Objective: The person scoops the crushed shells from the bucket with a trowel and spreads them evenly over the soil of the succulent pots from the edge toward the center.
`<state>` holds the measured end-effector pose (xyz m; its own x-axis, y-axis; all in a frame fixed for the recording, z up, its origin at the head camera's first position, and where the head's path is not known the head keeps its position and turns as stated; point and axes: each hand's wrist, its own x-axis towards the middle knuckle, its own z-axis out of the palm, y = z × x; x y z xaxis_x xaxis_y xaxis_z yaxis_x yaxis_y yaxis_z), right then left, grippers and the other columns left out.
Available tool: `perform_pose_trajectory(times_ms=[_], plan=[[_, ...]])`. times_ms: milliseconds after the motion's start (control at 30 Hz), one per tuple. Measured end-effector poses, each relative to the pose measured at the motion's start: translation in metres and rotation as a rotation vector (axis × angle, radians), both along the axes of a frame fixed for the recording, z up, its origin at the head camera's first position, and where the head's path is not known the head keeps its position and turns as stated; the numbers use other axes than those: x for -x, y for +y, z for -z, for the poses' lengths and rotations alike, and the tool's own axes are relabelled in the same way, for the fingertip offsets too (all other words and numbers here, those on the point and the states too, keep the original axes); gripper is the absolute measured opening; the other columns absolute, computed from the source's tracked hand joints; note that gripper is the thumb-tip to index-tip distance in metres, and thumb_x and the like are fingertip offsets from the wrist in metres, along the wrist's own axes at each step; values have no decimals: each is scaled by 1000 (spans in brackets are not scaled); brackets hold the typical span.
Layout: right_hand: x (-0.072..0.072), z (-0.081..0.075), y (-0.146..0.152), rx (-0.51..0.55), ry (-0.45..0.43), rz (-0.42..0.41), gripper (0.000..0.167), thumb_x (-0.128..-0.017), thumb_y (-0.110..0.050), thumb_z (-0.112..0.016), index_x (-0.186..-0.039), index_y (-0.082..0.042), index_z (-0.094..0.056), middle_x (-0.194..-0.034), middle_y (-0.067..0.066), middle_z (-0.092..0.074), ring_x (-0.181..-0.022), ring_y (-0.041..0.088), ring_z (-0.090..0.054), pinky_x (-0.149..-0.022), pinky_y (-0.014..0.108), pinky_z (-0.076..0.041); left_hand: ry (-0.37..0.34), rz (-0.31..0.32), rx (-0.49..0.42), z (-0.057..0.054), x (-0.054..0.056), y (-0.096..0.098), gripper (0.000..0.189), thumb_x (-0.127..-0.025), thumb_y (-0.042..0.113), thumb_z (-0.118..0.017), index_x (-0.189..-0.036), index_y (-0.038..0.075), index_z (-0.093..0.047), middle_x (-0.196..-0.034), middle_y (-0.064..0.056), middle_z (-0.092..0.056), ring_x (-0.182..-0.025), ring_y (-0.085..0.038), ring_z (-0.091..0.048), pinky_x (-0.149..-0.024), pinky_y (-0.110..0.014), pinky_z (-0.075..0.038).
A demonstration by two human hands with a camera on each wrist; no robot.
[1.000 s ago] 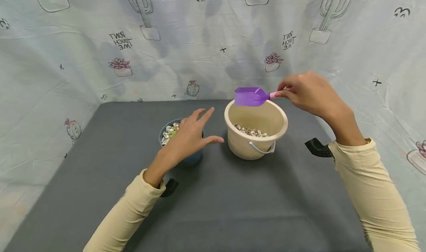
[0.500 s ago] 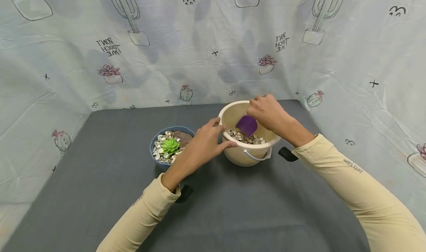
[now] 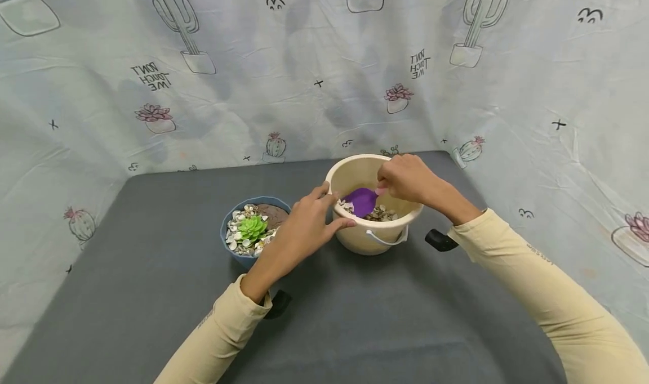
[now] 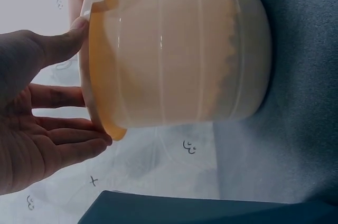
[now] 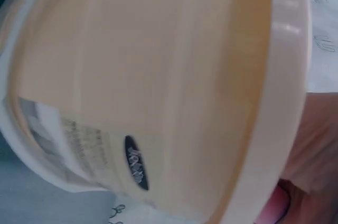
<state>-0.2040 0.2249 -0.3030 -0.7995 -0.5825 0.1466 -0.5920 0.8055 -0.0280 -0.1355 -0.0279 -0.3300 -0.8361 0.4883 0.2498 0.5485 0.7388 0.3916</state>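
Note:
A cream bucket with shell pieces inside stands on the table. My left hand holds its left rim, the thumb on the near side of the rim and the fingers along the left; the left wrist view shows these fingertips at the rim. My right hand grips the pink handle of a small purple shovel, over the bucket's mouth. Down inside the bucket, the shovel's blade is among the shells, some of them at its tip. The right wrist view shows mostly the bucket's outer wall.
Left of the bucket stands a blue pot holding a green succulent, white shells and a brown patch. A grey cloth covers the table. A patterned curtain hangs behind and at both sides.
My right hand has lowered the shovel from above the bucket into the shells and tilted it leftward. My left hand has moved from over the pot to the bucket's rim.

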Motion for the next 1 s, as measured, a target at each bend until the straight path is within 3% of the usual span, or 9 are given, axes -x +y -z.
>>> perform_pose_trajectory(times_ms=[133, 367, 667, 833, 1000], plan=[[-5, -4, 3, 61, -69, 57, 20, -94, -5, -69, -80, -12, -82, -75, 2, -73, -62, 15, -52, -54, 32, -41, 39, -2, 16, 2, 0, -3, 64, -93, 48, -76, -139, 4, -67, -152, -26, -56, -125, -42, -69, -98, -58, -59], [-14, -20, 12, 137, -135, 195, 17, -99, -17, -69, -99, -14, -86, -94, 6, -82, -75, 22, -66, -69, 46, -53, 24, 3, -14, 3, 1, -5, 69, -93, 47, -75, -141, -1, -64, -156, -30, -50, -129, -47, -65, -101, -56, -58], [-30, -29, 37, 288, -105, 236, 13, -95, -12, -74, -97, -7, -86, -85, 9, -80, -68, 17, -56, -64, 30, -42, 36, 22, -56, 6, 2, -5, 67, -94, 44, -76, -145, 3, -62, -156, -30, -50, -130, -45, -65, -98, -53, -60], [-40, -35, 47, 332, -104, 243, 15, -95, -6, -71, -98, -4, -85, -87, 10, -80, -65, 15, -54, -59, 25, -41, 15, 47, -62, 7, 2, -9, 65, -96, 42, -75, -145, 3, -62, -158, -30, -47, -135, -45, -61, -104, -54, -57], [-47, -43, 47, 353, -124, 251, 16, -95, -6, -71, -102, -2, -84, -94, 14, -82, -64, 15, -55, -57, 24, -40, -42, 64, -41, 7, 1, -16, 76, -97, 43, -73, -157, 4, -47, -165, -25, -39, -142, -43, -55, -110, -55, -53]])
